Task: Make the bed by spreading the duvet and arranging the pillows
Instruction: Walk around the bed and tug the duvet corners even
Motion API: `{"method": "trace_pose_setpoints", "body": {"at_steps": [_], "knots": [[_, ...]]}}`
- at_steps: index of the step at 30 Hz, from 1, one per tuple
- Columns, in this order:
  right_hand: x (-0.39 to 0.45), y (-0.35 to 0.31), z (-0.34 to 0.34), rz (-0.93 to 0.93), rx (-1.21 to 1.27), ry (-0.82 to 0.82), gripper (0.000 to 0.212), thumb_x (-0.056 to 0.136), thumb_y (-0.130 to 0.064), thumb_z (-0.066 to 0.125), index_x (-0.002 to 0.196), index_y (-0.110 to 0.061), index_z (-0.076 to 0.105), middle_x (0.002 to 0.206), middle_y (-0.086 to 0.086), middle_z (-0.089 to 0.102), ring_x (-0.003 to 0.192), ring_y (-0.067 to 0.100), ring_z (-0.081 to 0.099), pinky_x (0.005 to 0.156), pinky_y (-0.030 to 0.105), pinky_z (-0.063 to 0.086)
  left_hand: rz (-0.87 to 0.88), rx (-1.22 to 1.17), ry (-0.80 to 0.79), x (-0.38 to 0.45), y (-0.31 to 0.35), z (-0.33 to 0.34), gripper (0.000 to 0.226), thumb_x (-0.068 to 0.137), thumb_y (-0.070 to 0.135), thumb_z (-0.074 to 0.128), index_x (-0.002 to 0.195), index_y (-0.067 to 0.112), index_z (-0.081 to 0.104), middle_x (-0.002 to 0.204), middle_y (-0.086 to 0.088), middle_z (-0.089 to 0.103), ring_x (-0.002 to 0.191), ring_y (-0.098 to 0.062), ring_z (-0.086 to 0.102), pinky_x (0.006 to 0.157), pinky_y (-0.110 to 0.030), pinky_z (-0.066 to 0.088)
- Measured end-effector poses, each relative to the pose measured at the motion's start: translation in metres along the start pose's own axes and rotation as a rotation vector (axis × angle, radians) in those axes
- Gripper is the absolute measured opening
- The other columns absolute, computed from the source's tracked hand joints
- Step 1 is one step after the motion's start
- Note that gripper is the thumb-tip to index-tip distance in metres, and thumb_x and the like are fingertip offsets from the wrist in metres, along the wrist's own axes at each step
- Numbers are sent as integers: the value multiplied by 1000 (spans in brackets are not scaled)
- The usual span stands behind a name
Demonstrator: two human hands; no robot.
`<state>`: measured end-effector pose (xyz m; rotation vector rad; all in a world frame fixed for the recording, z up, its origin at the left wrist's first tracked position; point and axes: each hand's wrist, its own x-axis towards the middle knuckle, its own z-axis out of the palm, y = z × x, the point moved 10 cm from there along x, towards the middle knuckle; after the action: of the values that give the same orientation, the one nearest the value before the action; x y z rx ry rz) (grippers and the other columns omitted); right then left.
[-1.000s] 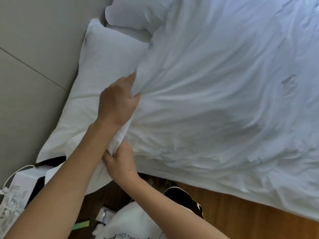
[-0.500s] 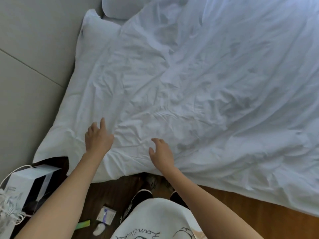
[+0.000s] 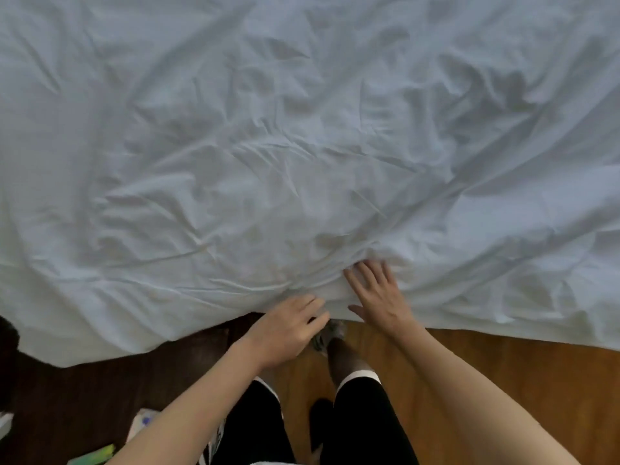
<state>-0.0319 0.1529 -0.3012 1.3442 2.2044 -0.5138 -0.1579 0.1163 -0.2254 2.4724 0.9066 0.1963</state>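
The white duvet (image 3: 302,146) lies spread and creased over the bed and fills most of the view, its near edge hanging over the bed's side. My right hand (image 3: 377,297) rests flat on the duvet near that edge, fingers straight and spread. Just left of it, my left hand (image 3: 288,330) is at the hem with its fingers curled, and it seems to pinch the edge. Creases run together toward the spot between both hands. No pillow is in view.
A wooden floor (image 3: 486,374) runs below the bed's edge, darker on the left. My legs in black shorts (image 3: 359,414) stand close to the bed. Small items, one of them green (image 3: 95,454), lie on the floor at the lower left.
The view has shifted right along the bed, so pillows, wall and box have left it. Both hands moved right along the duvet's edge; the left hand's fingers have curled.
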Motion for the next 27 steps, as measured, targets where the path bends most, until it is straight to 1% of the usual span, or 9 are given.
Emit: {"method": "trace_pose_setpoints", "body": {"at_steps": [5,8,10,12,15,19,22,25,27], "knots": [[-8,62,24,-157,-132,175,77,82,-51,62,146,-19,34,150,19,34,137,38,29,111,54,24,-234,0,-143,45,-36,66,65,75,18,70,134,10,45,140,-19,45,122,-35,46,96,-44,48],[-25,107,34,-205,-166,321,70,88,-53,55,143,-14,37,145,24,41,135,40,33,113,49,24,-298,127,-171,64,-56,82,94,61,33,85,140,7,41,137,-17,46,117,-32,45,95,-41,46],[-32,139,35,-150,-128,391,69,89,-56,56,137,-7,44,135,26,51,124,41,45,107,49,33,-357,197,-204,71,-61,93,100,54,35,88,140,6,44,135,-16,48,115,-33,44,91,-42,48],[-29,160,37,-93,-115,437,61,91,-55,52,123,-2,56,113,20,63,101,37,59,90,43,45,-411,217,-183,80,-62,99,94,54,24,89,137,7,49,128,-17,54,110,-35,51,82,-42,53],[-5,169,34,-57,-62,413,45,94,-43,50,98,-2,65,82,14,67,69,34,64,61,39,50,-452,142,-79,97,-67,94,66,65,-2,78,123,11,50,105,-18,61,84,-36,63,64,-39,55],[-2,159,24,-111,69,284,52,91,-49,38,73,-5,58,58,11,61,50,32,59,48,29,38,-413,15,-89,92,-50,81,52,65,-10,67,114,5,61,85,-17,60,70,-35,62,53,-36,49],[-37,141,37,-178,100,135,57,93,-61,19,69,-17,46,58,2,56,55,25,57,52,26,31,-221,38,-152,54,16,86,39,65,2,60,104,9,62,72,-7,58,59,-27,59,41,-27,39],[-79,131,60,-246,197,104,67,97,-62,11,72,-19,56,68,-1,60,62,21,59,56,27,40,-234,-66,-318,17,58,120,38,66,5,63,103,15,60,76,-2,54,62,-22,56,42,-26,36],[-96,127,99,-279,99,2,73,98,-60,10,101,-14,67,99,7,67,89,27,63,82,39,46,-248,-63,-499,12,65,152,40,58,14,80,94,18,64,77,0,54,64,-20,55,46,-25,35]]}}
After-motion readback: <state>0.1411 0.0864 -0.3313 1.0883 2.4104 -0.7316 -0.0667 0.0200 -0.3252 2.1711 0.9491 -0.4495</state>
